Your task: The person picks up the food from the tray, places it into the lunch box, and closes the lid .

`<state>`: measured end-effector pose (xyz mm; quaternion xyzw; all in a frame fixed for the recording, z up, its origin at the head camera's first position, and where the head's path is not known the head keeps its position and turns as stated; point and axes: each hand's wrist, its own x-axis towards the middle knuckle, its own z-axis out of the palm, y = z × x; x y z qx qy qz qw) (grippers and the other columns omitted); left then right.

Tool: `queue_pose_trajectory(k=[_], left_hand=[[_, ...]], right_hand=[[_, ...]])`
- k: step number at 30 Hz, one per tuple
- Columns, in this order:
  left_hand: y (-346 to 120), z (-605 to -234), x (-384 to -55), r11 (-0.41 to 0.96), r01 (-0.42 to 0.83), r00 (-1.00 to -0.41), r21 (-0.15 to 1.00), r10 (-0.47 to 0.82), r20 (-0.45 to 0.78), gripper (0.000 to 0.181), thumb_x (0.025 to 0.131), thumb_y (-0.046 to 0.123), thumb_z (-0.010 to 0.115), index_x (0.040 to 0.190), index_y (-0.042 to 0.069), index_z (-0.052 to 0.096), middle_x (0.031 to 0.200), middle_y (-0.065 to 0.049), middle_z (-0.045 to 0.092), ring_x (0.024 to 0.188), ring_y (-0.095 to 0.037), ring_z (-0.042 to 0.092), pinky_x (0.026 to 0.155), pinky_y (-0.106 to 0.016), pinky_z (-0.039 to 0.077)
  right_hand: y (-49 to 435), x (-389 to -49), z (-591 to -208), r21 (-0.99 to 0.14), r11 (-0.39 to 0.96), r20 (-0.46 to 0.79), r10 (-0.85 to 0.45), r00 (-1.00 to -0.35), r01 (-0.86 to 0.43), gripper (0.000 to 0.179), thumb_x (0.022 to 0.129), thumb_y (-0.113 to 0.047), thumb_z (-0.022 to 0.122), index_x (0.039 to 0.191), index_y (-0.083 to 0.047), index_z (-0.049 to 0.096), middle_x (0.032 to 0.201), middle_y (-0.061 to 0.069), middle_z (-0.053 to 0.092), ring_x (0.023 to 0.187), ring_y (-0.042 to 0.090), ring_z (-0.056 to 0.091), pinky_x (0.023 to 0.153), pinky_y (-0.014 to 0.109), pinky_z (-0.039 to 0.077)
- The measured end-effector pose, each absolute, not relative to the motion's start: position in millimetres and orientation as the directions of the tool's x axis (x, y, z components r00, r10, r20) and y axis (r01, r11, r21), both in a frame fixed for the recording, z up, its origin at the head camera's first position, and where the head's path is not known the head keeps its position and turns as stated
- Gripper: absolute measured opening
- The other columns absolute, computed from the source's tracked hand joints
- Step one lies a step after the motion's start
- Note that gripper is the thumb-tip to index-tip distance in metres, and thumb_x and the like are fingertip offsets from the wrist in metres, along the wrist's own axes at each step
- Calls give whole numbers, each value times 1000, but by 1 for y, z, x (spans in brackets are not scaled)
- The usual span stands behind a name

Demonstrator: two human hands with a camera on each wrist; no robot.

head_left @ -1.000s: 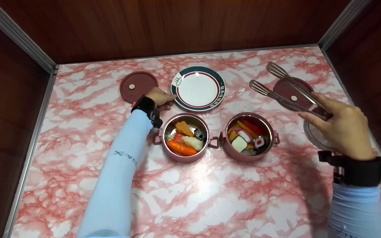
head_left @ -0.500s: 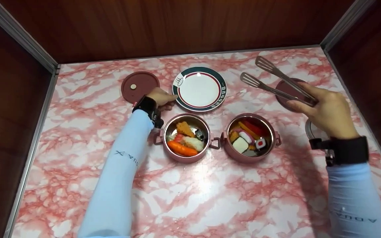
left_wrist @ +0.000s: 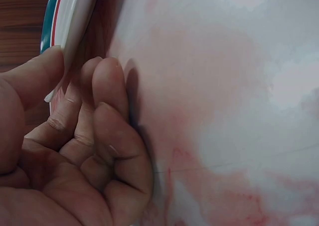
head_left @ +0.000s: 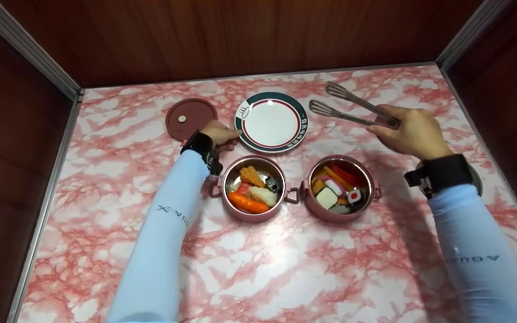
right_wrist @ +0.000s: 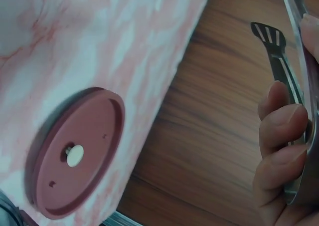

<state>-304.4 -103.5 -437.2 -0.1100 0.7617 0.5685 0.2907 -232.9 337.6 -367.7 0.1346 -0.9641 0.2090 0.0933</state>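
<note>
Tongs [head_left: 365, 105] in the right hand [head_left: 415, 131], held above the right side of the table [head_left: 258, 269], slotted tips towards the plate [head_left: 271, 122]. Fingers and thumb curled round the handle end, one on each arm; arms spread apart, nothing between the tips. Likely thin metal: light, stiff along the arms, springy at the bend, a little slick. Best taken a short way up from the bend, thumb against fingers, for an easy squeeze.

Left hand [head_left: 220, 134] at the near left edge of the plate, thumb on the rim, forefinger curled beneath in a pinch, other fingers bent in. Plate probably ceramic: rigid, smooth, moderately heavy, breakable; best held by the rim.

In front of the plate, side by side, left pot [head_left: 251, 217] and right pot [head_left: 337, 218]. In the former, a carrot [head_left: 247, 203] among other food; in the latter, a roll [head_left: 355, 196] and a pale block [head_left: 326, 197]. Perhaps toys, so light and safe to pinch firmly; the carrot rounder and likelier to slip, the block easier across its flat sides.
</note>
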Motion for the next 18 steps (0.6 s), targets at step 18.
queue_pose_trajectory(k=[18], left_hand=[[-102,-441,-307,295,-517,-806,803,149,-574,25,94,20,70,88,-4,67,69,-7,64,50,-10,60,55,-20,55]], right_hand=[[281,-307,-401,-345,820,24,-478,-878,-456,60,84,-36,81,136,-13,62,113,14,71,95,34,65,79,51,51]])
